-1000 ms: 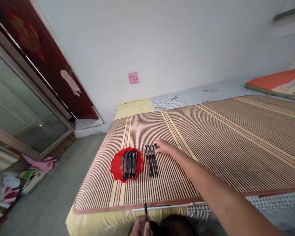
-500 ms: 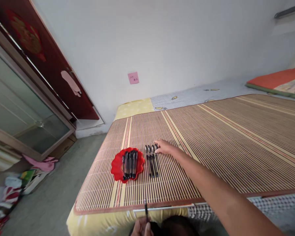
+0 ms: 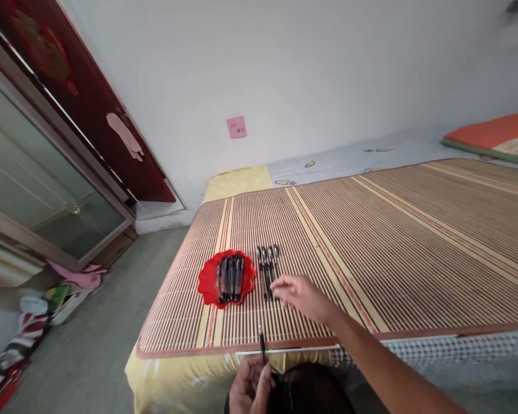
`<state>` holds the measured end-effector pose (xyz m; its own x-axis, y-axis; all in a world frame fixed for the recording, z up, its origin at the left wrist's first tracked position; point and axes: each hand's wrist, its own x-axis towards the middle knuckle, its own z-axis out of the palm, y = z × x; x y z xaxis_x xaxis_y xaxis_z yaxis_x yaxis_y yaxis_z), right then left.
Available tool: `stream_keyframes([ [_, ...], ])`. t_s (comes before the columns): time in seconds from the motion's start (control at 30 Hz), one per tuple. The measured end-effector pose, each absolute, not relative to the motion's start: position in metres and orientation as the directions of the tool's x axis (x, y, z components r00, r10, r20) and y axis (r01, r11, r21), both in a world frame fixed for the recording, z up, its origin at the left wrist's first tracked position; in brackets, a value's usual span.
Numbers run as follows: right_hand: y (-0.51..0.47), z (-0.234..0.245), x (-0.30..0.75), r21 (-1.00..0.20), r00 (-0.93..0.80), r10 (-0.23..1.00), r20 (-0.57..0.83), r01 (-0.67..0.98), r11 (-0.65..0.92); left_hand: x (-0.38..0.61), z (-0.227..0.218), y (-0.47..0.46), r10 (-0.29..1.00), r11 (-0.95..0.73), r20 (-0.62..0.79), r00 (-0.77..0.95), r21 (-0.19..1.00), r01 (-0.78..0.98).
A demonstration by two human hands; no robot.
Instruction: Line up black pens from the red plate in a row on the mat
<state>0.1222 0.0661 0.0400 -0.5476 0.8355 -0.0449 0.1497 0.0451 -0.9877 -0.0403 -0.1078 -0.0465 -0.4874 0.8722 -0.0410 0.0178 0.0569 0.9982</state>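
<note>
A red flower-shaped dish lies on the striped bamboo mat and holds several black pens. To its right, several more black pens lie side by side on the mat. My right hand hovers just below the near ends of that row, fingers loosely spread, holding nothing. My left hand is at the bottom edge, closed round a black pen that points up over the bed's edge.
The mat covers a bed with a yellow sheet. A pink sticky note is on the white wall. A glass-fronted cabinet and scattered clothes are on the floor at left. An orange cushion lies far right.
My right hand has drawn back from the far tips of the pen row towards me, leaving the pens in place. The view has shifted slightly.
</note>
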Motion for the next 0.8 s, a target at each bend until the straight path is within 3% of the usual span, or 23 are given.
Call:
stream_keyframes([
  [0.1,0.014,0.039,0.116,-0.999,-0.627,0.778,-0.044,0.013,-0.046,-0.034,-0.034,-0.102,0.887,0.041,0.007,-0.461,0.995,0.094],
  [0.33,-0.015,0.016,0.1,-0.957,-0.423,0.901,-0.095,-0.211,-0.2,-0.019,-0.012,-0.095,0.868,0.022,0.062,-0.493,0.987,0.162],
  [0.5,-0.017,0.019,0.104,-0.936,-0.383,0.918,-0.105,-0.273,-0.221,-0.012,0.002,-0.094,0.889,-0.008,0.026,-0.457,0.999,0.041],
  [0.67,-0.016,0.028,0.114,-0.932,-0.471,0.877,-0.099,-0.266,-0.248,-0.012,0.0,-0.093,0.954,0.198,-0.251,-0.161,0.936,-0.291],
  [0.8,-0.019,0.03,0.12,-0.874,-0.59,0.8,-0.108,-0.328,-0.36,-0.014,-0.003,-0.095,0.961,0.258,-0.275,0.02,0.872,-0.417],
])
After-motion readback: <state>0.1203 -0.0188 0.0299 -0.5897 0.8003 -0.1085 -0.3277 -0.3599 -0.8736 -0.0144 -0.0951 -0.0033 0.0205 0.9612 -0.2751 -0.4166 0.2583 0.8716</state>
